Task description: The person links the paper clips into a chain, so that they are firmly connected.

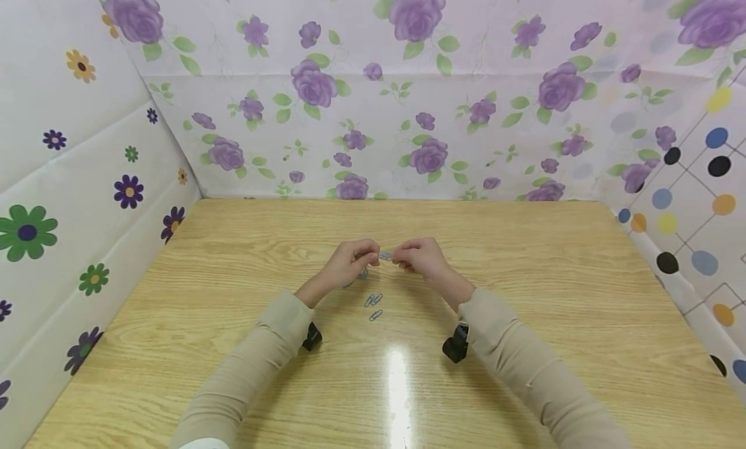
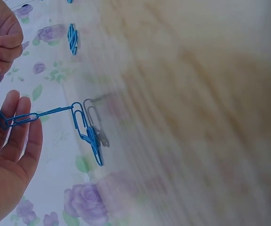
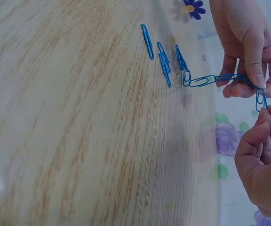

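Above the wooden table, my left hand [image 1: 353,258] pinches a chain of blue paper clips [image 2: 53,111] between thumb and fingers. Facing it, my right hand [image 1: 421,256] pinches a blue paper clip [image 3: 261,100] that spans the small gap between the two hands. Its far end meets the chain at the left fingertips; whether the two are linked there I cannot tell. From the left fingers the chain hangs down, and its lower clips [image 2: 94,143] rest on the table. Three loose paper clips [image 1: 375,315] lie nearer to me, two of them side by side.
The wooden table [image 1: 536,274] spreads out on both sides of the arms. A floral cloth [image 1: 373,138] stands along its back edge, with patterned cloths at left and right. Black wrist cameras [image 1: 456,345] sit below both sleeves. Light glares off the table's front.
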Available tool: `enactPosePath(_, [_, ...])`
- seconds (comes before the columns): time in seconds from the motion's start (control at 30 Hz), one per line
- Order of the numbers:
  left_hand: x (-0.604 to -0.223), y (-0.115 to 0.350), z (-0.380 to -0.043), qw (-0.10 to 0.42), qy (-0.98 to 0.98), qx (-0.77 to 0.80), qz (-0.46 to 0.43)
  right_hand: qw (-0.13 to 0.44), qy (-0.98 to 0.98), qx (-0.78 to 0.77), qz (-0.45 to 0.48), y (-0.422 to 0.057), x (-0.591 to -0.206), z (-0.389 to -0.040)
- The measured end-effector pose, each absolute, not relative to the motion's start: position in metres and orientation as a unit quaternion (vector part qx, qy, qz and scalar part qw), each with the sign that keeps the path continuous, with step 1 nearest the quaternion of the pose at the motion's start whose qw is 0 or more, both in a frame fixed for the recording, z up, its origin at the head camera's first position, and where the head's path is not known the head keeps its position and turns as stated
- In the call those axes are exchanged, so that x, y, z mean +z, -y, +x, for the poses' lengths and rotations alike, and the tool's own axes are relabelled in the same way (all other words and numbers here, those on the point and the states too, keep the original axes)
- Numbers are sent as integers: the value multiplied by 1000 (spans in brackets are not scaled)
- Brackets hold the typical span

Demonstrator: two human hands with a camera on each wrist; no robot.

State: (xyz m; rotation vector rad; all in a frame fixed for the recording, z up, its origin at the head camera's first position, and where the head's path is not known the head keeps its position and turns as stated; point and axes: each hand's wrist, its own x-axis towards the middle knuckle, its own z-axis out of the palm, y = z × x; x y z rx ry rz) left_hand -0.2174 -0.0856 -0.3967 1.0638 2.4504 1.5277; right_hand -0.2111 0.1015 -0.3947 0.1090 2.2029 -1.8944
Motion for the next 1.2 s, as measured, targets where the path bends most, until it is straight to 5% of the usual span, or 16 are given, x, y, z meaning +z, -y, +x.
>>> enactPosePath(0.4, [-400,90,-226,31,-815,480,322,136,-747,-649,38,-112,-397,-208])
enactPosePath(0.87, [-396,93,-224,143,-774,560,258,135,-732,-667,28,-118,-388,-202])
enactPosePath(1.2, [-401,83,-226,42,-827,441,346,152,-713,-683,40,-114,-392,-206])
